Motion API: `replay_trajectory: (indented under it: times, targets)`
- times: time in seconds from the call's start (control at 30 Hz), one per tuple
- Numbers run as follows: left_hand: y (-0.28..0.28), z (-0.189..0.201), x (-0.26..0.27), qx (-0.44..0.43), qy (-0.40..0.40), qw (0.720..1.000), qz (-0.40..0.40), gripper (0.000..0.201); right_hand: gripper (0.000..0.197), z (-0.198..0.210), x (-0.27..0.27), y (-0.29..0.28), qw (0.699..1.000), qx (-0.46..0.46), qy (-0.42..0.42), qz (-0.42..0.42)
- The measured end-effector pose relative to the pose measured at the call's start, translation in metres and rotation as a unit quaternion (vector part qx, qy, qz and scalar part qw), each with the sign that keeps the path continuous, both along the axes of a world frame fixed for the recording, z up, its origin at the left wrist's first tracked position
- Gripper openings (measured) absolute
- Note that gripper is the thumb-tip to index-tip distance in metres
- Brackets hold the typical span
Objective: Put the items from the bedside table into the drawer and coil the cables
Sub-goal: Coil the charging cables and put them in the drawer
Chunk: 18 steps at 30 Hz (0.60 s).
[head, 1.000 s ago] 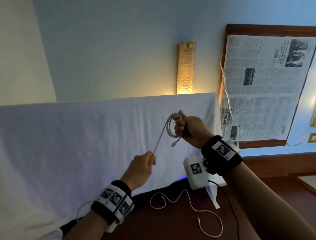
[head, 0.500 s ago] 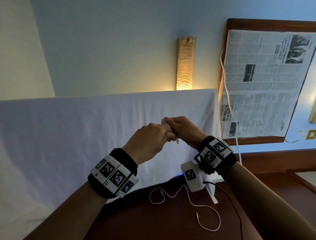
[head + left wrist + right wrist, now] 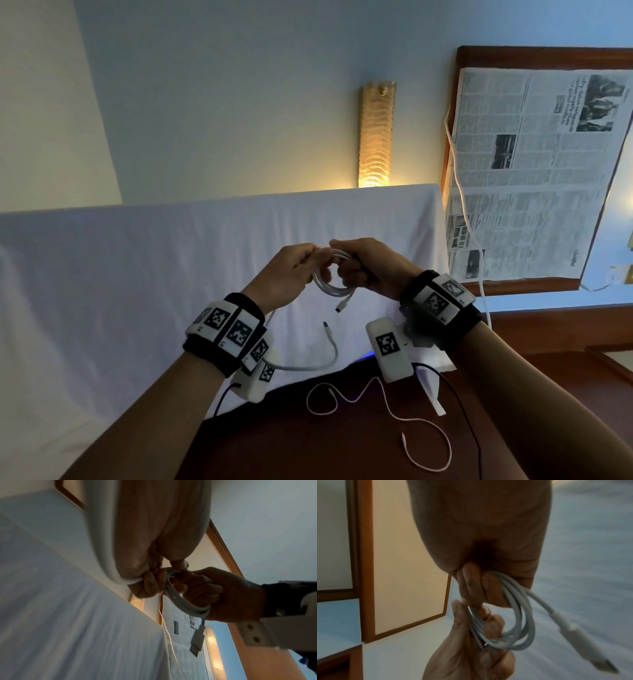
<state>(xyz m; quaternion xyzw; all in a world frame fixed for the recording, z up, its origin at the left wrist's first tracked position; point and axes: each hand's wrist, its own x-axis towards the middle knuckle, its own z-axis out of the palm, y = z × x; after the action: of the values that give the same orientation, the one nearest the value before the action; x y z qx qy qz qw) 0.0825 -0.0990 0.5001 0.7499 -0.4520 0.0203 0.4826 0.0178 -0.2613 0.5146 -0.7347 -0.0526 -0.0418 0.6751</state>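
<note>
Gripping one coiled white charging cable [image 3: 329, 284]: left hand [image 3: 291, 270] and right hand [image 3: 373, 267], fingers curled round its loops; connector dangling.

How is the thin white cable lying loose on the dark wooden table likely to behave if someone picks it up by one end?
The thin white cable lies in slack, wandering curves on the table, so it would probably hang limp and trail. It looks very slender, so likely light. Its small plug end might swing or snag.
</note>
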Motion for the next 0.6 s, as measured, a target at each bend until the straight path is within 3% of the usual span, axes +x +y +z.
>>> replay_trajectory:
  times: [0.1,0.23,0.37,0.6]
  targets:
    - [-0.006,0.003,-0.003,-0.031,0.053,0.998,0.023,0.053,0.041,0.004,0.002,0.001,0.999,0.041,0.011,-0.007]
    - [-0.015,0.004,-0.011,-0.051,0.017,0.995,0.085,0.043,0.039,0.008,0.001,0.01,0.998,0.047,-0.025,-0.044]
    - [-0.013,0.003,-0.007,-0.084,0.002,0.988,0.133,0.044,0.034,0.0,-0.007,0.007,0.992,-0.02,-0.078,-0.092]
    - [-0.007,0.001,0.003,-0.115,0.009,0.979,0.167,0.046,0.013,-0.015,-0.019,-0.006,0.984,-0.076,-0.06,-0.151]
